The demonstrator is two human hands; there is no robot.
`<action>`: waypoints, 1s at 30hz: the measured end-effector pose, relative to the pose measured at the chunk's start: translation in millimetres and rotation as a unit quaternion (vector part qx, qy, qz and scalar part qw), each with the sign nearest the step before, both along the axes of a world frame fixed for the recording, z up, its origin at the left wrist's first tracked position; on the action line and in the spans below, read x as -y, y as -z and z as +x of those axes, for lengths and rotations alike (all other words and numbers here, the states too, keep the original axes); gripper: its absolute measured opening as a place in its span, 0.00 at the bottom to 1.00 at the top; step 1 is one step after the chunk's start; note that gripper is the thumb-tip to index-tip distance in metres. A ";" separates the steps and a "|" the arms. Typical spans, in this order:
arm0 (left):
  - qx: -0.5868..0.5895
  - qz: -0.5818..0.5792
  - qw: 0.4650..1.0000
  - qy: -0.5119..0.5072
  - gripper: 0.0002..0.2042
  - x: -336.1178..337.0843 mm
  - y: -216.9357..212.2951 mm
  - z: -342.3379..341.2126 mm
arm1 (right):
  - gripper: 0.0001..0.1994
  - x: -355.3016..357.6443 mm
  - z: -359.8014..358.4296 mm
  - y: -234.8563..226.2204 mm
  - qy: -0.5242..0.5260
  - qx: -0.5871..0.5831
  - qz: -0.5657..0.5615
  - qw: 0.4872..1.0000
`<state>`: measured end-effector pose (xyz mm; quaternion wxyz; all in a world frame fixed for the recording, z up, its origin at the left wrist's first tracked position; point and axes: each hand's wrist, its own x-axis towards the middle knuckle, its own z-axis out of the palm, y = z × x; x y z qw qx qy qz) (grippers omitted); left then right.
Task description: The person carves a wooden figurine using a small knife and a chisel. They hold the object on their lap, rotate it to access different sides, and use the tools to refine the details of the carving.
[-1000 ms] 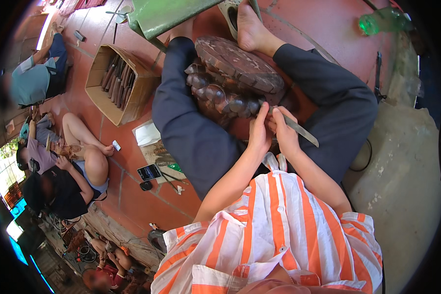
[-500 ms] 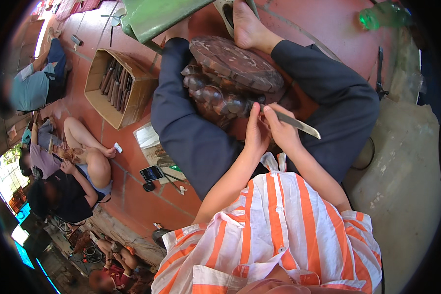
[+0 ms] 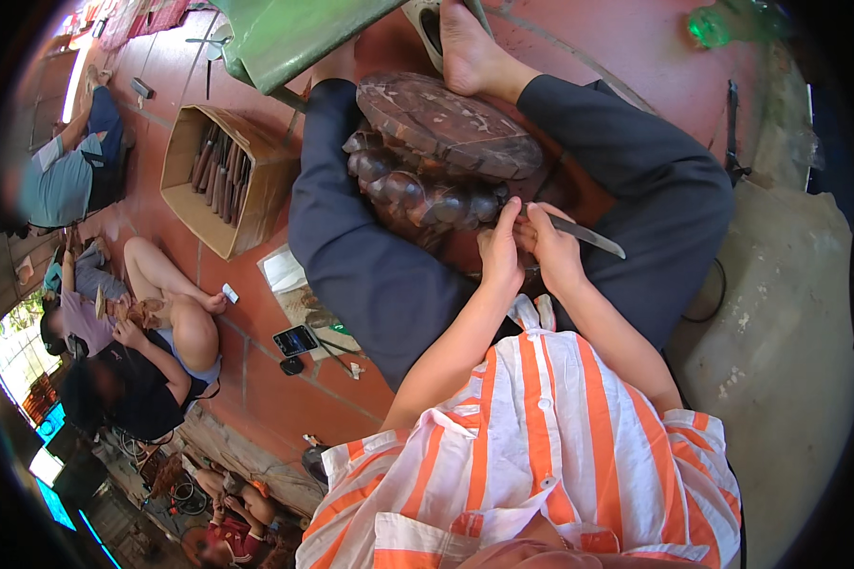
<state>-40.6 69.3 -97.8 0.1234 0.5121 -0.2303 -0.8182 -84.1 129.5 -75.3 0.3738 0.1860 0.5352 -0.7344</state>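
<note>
Between my bent legs lies a dark brown carved wooden piece [image 3: 436,201], with a row of rounded knobs and a flat oval slab [image 3: 451,125] on its far side. My right hand [image 3: 557,254] is closed around a long, flat metal blade [image 3: 593,239], whose rounded end sticks out to the right. The blade's other end points at the right end of the knobs; whether it touches the wood I cannot tell. Close against the right hand, my left hand [image 3: 500,251] is also closed on the tool, its thumb stretched toward the carving.
A cardboard box [image 3: 273,185] of wooden-handled tools stands left of my leg. A phone [image 3: 296,339] lies on the tiles nearby. A green plastic stool or chair [image 3: 304,43] juts in at the top. Several people sit at the left. A green bottle [image 3: 710,28] lies at the upper right.
Both hands and the blade have shifted slightly right relative to the carving. The whole view has moved a little. The grip looks the same.
</note>
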 end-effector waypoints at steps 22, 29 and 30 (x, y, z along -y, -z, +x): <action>-0.107 0.026 0.994 0.012 0.13 3.1 6.4 11.1 | 0.11 -4.0 11.1 10.2 -0.076 -0.137 0.048 0.987; -0.185 0.119 0.975 0.005 0.13 11.9 -5.1 17.7 | 0.10 9.5 6.2 -7.5 -0.135 -0.393 0.065 0.907; -0.149 0.107 0.983 0.016 0.14 11.3 12.4 22.6 | 0.10 3.6 1.8 -17.6 -0.164 -0.237 0.076 0.955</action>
